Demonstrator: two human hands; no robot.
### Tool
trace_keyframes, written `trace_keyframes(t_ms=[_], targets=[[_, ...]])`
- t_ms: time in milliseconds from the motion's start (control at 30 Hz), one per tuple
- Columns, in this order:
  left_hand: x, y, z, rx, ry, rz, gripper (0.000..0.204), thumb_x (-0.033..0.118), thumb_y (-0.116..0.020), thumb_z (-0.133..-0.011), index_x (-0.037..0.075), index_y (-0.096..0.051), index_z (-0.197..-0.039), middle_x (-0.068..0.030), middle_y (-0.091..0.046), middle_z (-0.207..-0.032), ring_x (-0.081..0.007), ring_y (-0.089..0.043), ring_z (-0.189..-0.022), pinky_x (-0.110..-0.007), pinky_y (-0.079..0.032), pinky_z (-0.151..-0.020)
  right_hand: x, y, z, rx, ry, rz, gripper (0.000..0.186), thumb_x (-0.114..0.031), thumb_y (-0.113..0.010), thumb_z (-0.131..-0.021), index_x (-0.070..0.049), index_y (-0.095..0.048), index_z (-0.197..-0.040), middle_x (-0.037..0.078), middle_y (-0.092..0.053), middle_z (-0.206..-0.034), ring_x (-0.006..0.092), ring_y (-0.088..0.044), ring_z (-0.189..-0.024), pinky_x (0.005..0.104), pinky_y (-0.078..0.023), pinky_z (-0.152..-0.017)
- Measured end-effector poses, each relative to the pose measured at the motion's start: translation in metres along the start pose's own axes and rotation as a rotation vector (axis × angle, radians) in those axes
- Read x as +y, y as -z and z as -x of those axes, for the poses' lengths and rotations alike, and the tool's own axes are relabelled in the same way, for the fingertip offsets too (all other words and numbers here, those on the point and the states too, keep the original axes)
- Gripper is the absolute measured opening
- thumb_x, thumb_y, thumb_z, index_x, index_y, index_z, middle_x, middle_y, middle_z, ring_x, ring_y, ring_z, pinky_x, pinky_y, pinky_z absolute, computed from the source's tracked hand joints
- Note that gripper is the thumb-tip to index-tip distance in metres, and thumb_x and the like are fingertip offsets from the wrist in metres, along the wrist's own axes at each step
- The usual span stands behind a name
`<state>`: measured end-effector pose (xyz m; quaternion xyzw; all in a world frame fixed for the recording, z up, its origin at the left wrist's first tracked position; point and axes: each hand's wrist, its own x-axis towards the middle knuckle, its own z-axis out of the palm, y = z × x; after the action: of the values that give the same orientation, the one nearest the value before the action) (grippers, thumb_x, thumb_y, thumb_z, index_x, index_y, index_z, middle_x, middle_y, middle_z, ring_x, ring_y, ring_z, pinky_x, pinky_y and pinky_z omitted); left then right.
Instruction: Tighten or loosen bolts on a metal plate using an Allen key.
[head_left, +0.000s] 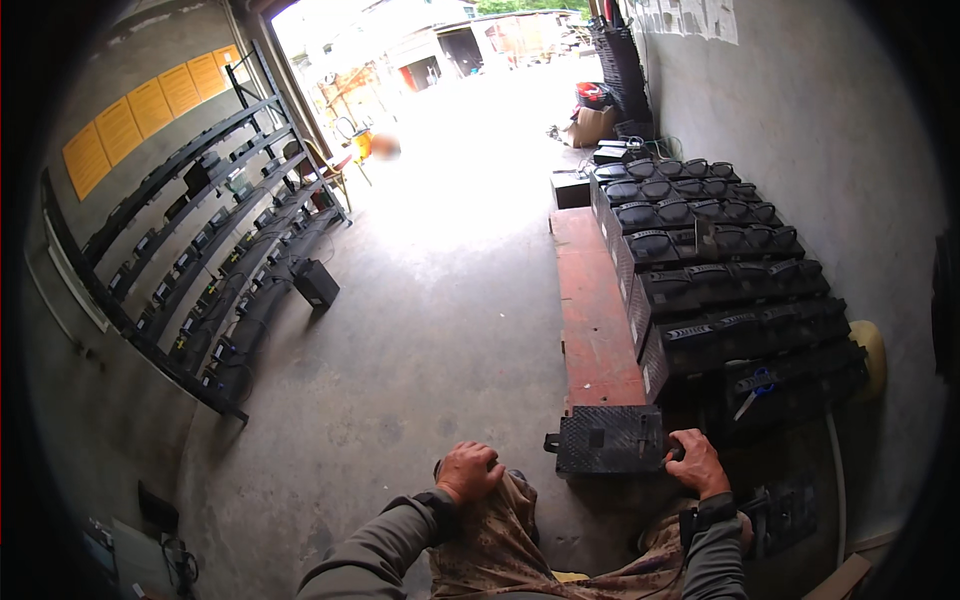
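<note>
In front of me lies a black textured case (610, 440), which looks like a battery box, with a small handle at each end. My right hand (702, 464) is closed around the handle at its right end. The case's left handle (551, 442) sticks out untouched. My left hand (470, 472) lies over my left knee, fingers loosely bent, with nothing plainly held. Along the right, rows of similar black cases with handles (740, 270) stand close together. Blue-handled scissors (757, 390) lie on the nearest row.
A reddish board (595, 310) runs beside the rows. At the left stands a dark metal rack (190, 290) with small devices and cables; a black box (316, 283) sits by it on the concrete floor (420, 330). A yellow container (868, 355) is against the right wall. Beyond is a bright doorway.
</note>
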<state>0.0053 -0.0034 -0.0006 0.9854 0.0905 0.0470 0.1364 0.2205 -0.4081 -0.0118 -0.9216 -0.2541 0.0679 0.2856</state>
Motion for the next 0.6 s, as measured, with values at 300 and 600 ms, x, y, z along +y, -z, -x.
trace_keyframes(t_ms=[300,600], targets=[[0.003,0.002,0.002,0.012,0.016,0.006,0.028,0.036,-0.073,-0.087,0.009,-0.076,-0.091,-0.0115,-0.075,-0.099,-0.0323,-0.068,-0.103,-0.043,-0.051,-0.099,0.001,-0.003,-0.003,-0.115,-0.24,0.022,0.043,-0.036,-0.073,-0.093,-0.004,-0.071,-0.121,0.021,-0.072,-0.119,0.0431,-0.068,-0.112,0.0487,-0.054,-0.097],[0.001,0.001,0.001,0.001,0.017,0.014,0.029,0.037,-0.072,-0.087,0.009,-0.077,-0.093,-0.012,-0.075,-0.1,-0.0328,-0.068,-0.103,-0.044,-0.051,-0.1,0.006,-0.003,-0.001,-0.01,0.015,0.046,0.043,-0.027,-0.076,-0.086,-0.007,-0.071,-0.124,0.02,-0.068,-0.126,0.0411,-0.064,-0.119,0.0494,-0.052,-0.102]])
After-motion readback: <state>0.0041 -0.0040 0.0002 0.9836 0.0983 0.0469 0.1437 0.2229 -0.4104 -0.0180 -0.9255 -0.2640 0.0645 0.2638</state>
